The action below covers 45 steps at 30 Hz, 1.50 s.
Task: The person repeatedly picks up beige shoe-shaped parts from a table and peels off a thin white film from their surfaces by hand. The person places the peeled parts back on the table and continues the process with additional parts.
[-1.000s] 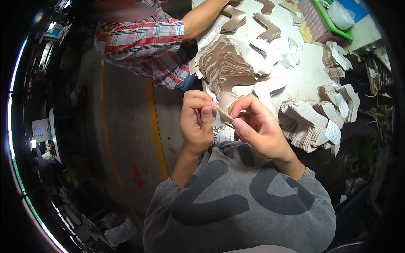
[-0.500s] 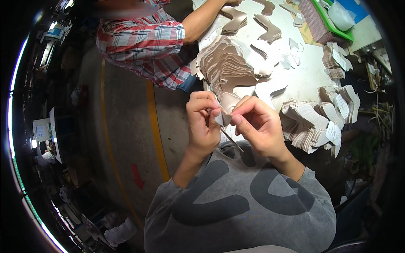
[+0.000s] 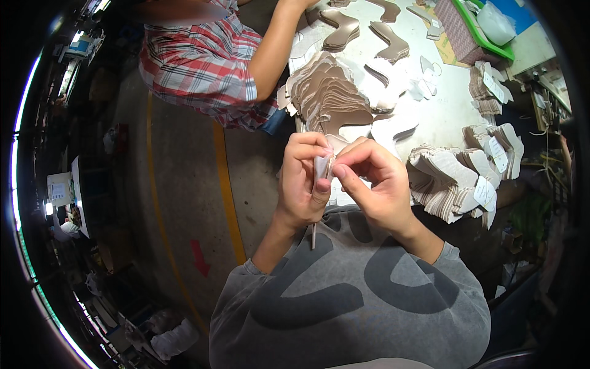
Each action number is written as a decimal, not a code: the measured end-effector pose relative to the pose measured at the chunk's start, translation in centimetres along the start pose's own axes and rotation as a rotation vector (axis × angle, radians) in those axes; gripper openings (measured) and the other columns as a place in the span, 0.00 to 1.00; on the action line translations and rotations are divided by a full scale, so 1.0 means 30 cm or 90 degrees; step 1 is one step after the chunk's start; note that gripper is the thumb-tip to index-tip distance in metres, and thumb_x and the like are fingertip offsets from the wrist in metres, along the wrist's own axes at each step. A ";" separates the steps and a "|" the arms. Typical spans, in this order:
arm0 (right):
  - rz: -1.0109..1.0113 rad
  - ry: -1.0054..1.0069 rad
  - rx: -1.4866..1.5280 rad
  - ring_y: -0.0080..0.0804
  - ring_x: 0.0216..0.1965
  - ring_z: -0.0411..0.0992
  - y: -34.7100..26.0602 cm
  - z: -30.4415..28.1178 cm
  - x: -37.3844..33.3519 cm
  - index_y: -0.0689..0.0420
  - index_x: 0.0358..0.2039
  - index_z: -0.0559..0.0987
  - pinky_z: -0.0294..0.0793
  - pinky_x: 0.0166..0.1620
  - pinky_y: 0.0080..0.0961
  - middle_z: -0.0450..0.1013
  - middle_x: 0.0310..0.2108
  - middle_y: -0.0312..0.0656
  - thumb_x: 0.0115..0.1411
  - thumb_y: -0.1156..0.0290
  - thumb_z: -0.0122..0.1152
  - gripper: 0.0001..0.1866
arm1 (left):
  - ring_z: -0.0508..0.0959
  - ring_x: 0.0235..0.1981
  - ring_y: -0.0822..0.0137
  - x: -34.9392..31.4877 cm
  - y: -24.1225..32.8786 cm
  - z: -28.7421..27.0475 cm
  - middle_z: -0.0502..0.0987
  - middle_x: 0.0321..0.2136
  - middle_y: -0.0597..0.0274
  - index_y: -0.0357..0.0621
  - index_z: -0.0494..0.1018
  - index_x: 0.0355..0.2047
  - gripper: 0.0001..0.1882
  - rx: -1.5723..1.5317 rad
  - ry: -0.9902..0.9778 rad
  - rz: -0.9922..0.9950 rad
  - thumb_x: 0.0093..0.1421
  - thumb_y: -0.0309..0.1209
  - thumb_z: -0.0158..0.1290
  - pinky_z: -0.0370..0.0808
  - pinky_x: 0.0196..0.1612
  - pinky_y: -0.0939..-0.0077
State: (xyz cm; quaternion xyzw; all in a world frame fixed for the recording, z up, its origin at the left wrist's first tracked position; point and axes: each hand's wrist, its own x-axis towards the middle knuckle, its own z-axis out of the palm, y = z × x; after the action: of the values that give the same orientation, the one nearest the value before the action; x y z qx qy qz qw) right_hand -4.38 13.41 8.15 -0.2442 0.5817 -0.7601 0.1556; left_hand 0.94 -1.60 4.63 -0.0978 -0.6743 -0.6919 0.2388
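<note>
Between my two hands is a small pale piece of sheet material (image 3: 321,166), bent and partly covered by fingers. My left hand (image 3: 300,184) pinches it with thumb and fingers. A thin stick-like tool (image 3: 314,237) points down out from under the left palm; its other end is hidden. My right hand (image 3: 380,187) has thumb and index finger closed at the piece's right edge. Just beyond my hands, a big fanned stack of brown curved cut pieces (image 3: 329,95) stands on the white table (image 3: 445,114).
Bundles of pale cut pieces (image 3: 445,178) with paper tags lie to the right. Smaller brown stacks (image 3: 341,31) sit farther back. A green tray (image 3: 476,34) on a patterned box holds a plastic bag. A co-worker in a plaid shirt (image 3: 196,67) is at the table's left side.
The piece has turned more upright in my left hand, and the stick has swung from slanting right to pointing down. The co-worker's forearm has moved left and farther back.
</note>
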 end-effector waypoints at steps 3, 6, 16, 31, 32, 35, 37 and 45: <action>-0.026 -0.040 -0.051 0.20 0.30 0.72 0.010 -0.004 0.008 0.62 0.37 0.78 0.73 0.33 0.18 0.75 0.35 0.39 0.64 0.78 0.66 0.04 | 0.67 0.39 0.73 0.009 -0.006 0.015 0.67 0.45 0.57 0.39 0.62 0.60 0.24 -0.063 0.075 -0.059 0.77 0.46 0.45 0.69 0.42 0.80; -0.018 -0.110 -0.145 0.25 0.29 0.72 0.010 -0.013 0.017 0.60 0.38 0.77 0.73 0.31 0.20 0.74 0.39 0.41 0.61 0.75 0.68 0.08 | 0.64 0.34 0.76 0.019 -0.032 0.009 0.68 0.37 0.64 0.41 0.61 0.60 0.22 -0.311 0.227 -0.242 0.80 0.45 0.33 0.68 0.37 0.77; -0.126 -0.225 -0.340 0.41 0.32 0.77 0.048 -0.009 0.016 0.56 0.41 0.78 0.77 0.36 0.35 0.73 0.39 0.42 0.58 0.68 0.73 0.14 | 0.66 0.33 0.72 0.009 -0.090 -0.028 0.65 0.38 0.65 0.50 0.62 0.57 0.19 -0.404 0.561 -0.498 0.78 0.48 0.42 0.70 0.31 0.71; -0.225 -0.114 -0.371 0.32 0.21 0.72 0.005 -0.023 -0.008 0.60 0.34 0.78 0.69 0.23 0.26 0.75 0.29 0.43 0.55 0.80 0.73 0.10 | 0.70 0.28 0.64 -0.004 0.013 -0.027 0.71 0.31 0.56 0.39 0.70 0.32 0.19 0.295 0.154 0.108 0.77 0.39 0.43 0.67 0.32 0.71; -0.230 -0.108 -0.366 0.33 0.21 0.73 0.003 -0.023 -0.012 0.60 0.33 0.78 0.69 0.24 0.26 0.76 0.29 0.43 0.54 0.80 0.73 0.11 | 0.69 0.28 0.63 -0.003 0.014 -0.024 0.71 0.30 0.57 0.39 0.70 0.32 0.18 0.271 0.141 0.113 0.77 0.38 0.44 0.67 0.32 0.70; -0.256 -0.102 -0.363 0.36 0.23 0.75 0.006 -0.012 -0.024 0.60 0.33 0.78 0.71 0.25 0.28 0.76 0.28 0.43 0.52 0.81 0.73 0.11 | 0.69 0.28 0.62 -0.001 0.011 -0.012 0.72 0.27 0.58 0.38 0.69 0.31 0.18 0.233 0.118 0.115 0.76 0.37 0.45 0.67 0.33 0.69; -0.284 -0.110 -0.376 0.38 0.23 0.75 0.007 0.005 -0.036 0.60 0.33 0.78 0.73 0.26 0.29 0.76 0.28 0.43 0.52 0.81 0.73 0.11 | 0.69 0.28 0.61 -0.007 0.007 -0.003 0.72 0.26 0.59 0.38 0.69 0.31 0.17 0.239 0.100 0.092 0.76 0.37 0.46 0.67 0.33 0.68; -0.276 -0.082 -0.336 0.35 0.23 0.75 0.012 0.038 -0.049 0.58 0.31 0.77 0.73 0.25 0.29 0.75 0.28 0.40 0.51 0.78 0.72 0.10 | 0.69 0.27 0.62 -0.025 -0.007 0.008 0.71 0.23 0.60 0.40 0.69 0.29 0.18 0.084 0.106 0.130 0.75 0.38 0.48 0.69 0.35 0.66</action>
State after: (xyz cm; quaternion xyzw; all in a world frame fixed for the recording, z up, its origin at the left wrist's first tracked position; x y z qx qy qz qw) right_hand -2.53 13.17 7.77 -0.4416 0.6819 -0.5816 -0.0416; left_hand 1.44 -1.21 4.12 -0.0926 -0.6826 -0.6239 0.3692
